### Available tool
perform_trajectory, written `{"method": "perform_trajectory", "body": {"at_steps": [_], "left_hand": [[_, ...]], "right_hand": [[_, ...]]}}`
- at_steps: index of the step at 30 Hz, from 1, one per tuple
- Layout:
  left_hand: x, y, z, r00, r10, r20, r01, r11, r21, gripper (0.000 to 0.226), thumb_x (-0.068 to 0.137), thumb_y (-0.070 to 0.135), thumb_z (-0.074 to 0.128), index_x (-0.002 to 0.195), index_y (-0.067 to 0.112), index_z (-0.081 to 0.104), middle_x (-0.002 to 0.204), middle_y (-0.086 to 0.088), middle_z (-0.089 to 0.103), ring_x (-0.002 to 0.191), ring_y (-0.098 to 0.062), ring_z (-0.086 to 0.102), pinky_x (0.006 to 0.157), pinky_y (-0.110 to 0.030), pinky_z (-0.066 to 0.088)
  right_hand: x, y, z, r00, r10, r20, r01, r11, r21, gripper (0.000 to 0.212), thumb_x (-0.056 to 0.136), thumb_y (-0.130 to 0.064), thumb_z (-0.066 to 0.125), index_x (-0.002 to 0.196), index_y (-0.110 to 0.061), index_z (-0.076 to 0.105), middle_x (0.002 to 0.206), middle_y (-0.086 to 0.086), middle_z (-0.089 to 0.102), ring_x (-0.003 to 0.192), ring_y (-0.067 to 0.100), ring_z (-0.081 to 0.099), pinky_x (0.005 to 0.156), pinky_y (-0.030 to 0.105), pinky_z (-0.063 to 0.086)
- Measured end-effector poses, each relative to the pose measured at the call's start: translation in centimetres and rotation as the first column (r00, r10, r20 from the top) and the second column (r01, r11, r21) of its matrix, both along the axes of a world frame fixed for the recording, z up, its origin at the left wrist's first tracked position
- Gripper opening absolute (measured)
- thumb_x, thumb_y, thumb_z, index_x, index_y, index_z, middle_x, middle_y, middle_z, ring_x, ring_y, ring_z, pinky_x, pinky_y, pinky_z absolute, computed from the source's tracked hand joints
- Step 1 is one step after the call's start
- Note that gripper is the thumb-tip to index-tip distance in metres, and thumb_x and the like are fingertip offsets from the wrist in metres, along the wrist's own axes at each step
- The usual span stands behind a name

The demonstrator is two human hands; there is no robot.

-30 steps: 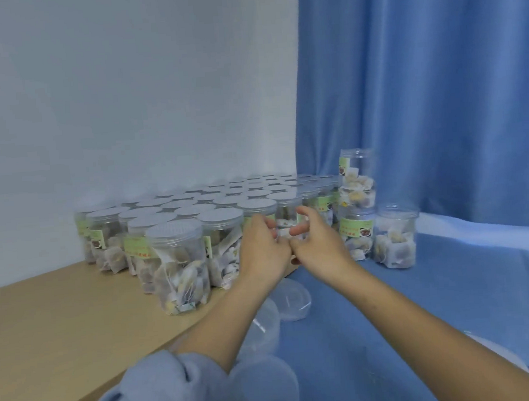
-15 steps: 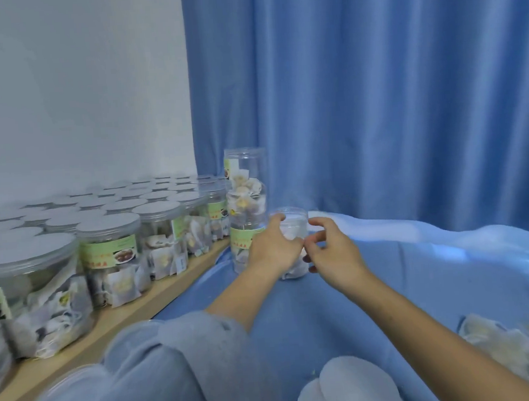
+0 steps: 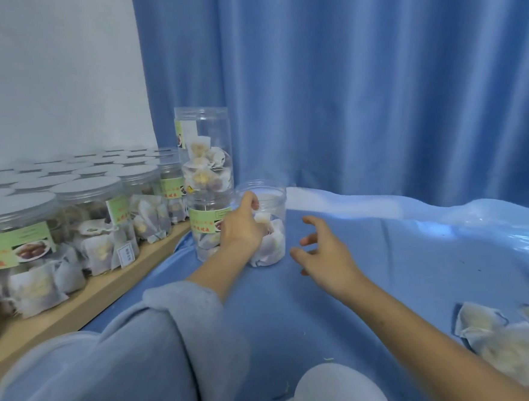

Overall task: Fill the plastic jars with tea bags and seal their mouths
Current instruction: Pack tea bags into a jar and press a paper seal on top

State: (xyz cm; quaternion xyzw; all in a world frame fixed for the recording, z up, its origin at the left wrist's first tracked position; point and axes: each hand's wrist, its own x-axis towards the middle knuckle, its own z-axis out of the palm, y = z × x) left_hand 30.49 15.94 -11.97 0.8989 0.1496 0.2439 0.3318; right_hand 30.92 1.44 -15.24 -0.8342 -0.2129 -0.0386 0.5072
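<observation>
A clear plastic jar (image 3: 273, 228) with several tea bags inside and no lid stands on the blue cloth (image 3: 387, 270). My left hand (image 3: 240, 228) grips its left side, fingers curled over the wall near the rim. My right hand (image 3: 321, 249) hovers just right of the jar, fingers spread, holding nothing. Two more filled jars (image 3: 205, 160) are stacked directly behind my left hand. Loose tea bags (image 3: 514, 342) lie in a heap at the lower right. White round seal discs (image 3: 336, 392) lie at the bottom centre.
Several lidded, labelled jars of tea bags (image 3: 80, 219) stand in rows on a wooden shelf (image 3: 77, 310) at the left, against a white wall. A blue curtain (image 3: 358, 84) hangs behind the cloth.
My view has swung right, off the shelf of jars, onto the blue cloth. My left hand has taken hold of the open jar, and my right hand has drawn away from it and opened.
</observation>
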Motion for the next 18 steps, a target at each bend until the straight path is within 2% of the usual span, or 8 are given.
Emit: {"method": "perform_trajectory", "body": {"at_steps": [4,6,8,10,11,15,18], "left_hand": [[-2.4,-1.5,-0.3,0.992,-0.043,0.117,0.043,0.999,0.001,0.030,0.082,0.015,0.064,0.090,0.024,0.037,0.066,0.005,0.037,0.064,-0.018,0.041,0.053,-0.028,0.026],[-4.2,-2.5,-0.3,0.987,-0.063,0.149,0.065,0.998,-0.008,0.029,0.084,0.014,0.063,0.090,0.027,0.037,0.065,0.007,0.040,0.059,-0.012,0.039,0.050,-0.024,0.027],[-6.3,-3.6,-0.1,0.983,-0.111,0.144,0.114,0.993,-0.012,0.028,0.085,0.013,0.062,0.095,0.026,0.040,0.080,0.001,0.054,0.066,-0.015,0.046,0.055,-0.025,0.034],[-8.6,-4.6,0.2,0.978,-0.148,0.149,0.155,0.987,-0.035,0.028,0.086,0.011,0.063,0.097,0.024,0.040,0.098,-0.009,0.061,0.077,-0.021,0.052,0.068,-0.029,0.038],[-9.7,-5.1,0.4,0.975,-0.154,0.161,0.163,0.985,-0.047,0.028,0.086,0.010,0.063,0.097,0.023,0.040,0.100,-0.012,0.061,0.079,-0.021,0.051,0.069,-0.028,0.037],[-14.2,-7.0,0.8,0.968,-0.134,0.214,0.151,0.987,-0.063,0.029,0.083,0.008,0.064,0.097,0.022,0.044,0.095,-0.013,0.058,0.076,-0.021,0.046,0.059,-0.027,0.027],[-17.4,-8.1,0.4,0.968,-0.097,0.231,0.120,0.989,-0.086,0.033,0.083,0.007,0.063,0.097,0.028,0.042,0.104,-0.013,0.058,0.082,-0.023,0.052,0.055,-0.025,0.028]], "right_hand": [[-1.2,-0.1,0.8,0.988,0.082,0.134,-0.073,0.995,-0.068,0.084,0.088,-0.017,0.059,0.147,-0.040,0.004,0.123,0.005,0.036,0.106,0.023,0.048,0.078,0.022,0.037],[-2.1,-0.4,1.3,0.974,0.104,0.200,-0.077,0.988,-0.135,0.090,0.088,-0.014,0.057,0.144,-0.045,-0.006,0.135,0.004,0.032,0.111,0.028,0.047,0.078,0.026,0.038],[-3.3,-0.8,1.8,0.967,0.098,0.234,-0.054,0.981,-0.188,0.089,0.090,-0.016,0.056,0.144,-0.044,-0.009,0.141,0.006,0.029,0.114,0.031,0.048,0.083,0.033,0.042],[-4.8,-1.3,2.0,0.964,0.089,0.249,-0.037,0.978,-0.206,0.085,0.091,-0.021,0.057,0.147,-0.038,-0.005,0.141,0.009,0.028,0.117,0.031,0.047,0.086,0.034,0.041],[-5.6,-1.6,2.1,0.962,0.082,0.262,-0.028,0.979,-0.202,0.082,0.092,-0.023,0.057,0.148,-0.036,-0.002,0.142,0.009,0.028,0.118,0.030,0.045,0.087,0.033,0.039],[-9.3,-3.1,2.0,0.948,0.025,0.317,0.005,0.996,-0.093,0.073,0.089,-0.029,0.063,0.146,-0.031,0.018,0.146,0.006,0.033,0.122,0.021,0.044,0.092,0.025,0.034],[-12.1,-4.3,1.9,0.947,0.029,0.320,-0.030,1.000,-0.002,0.068,0.083,-0.032,0.070,0.140,-0.030,0.032,0.133,0.008,0.045,0.119,0.021,0.047,0.099,0.033,0.041]]}}
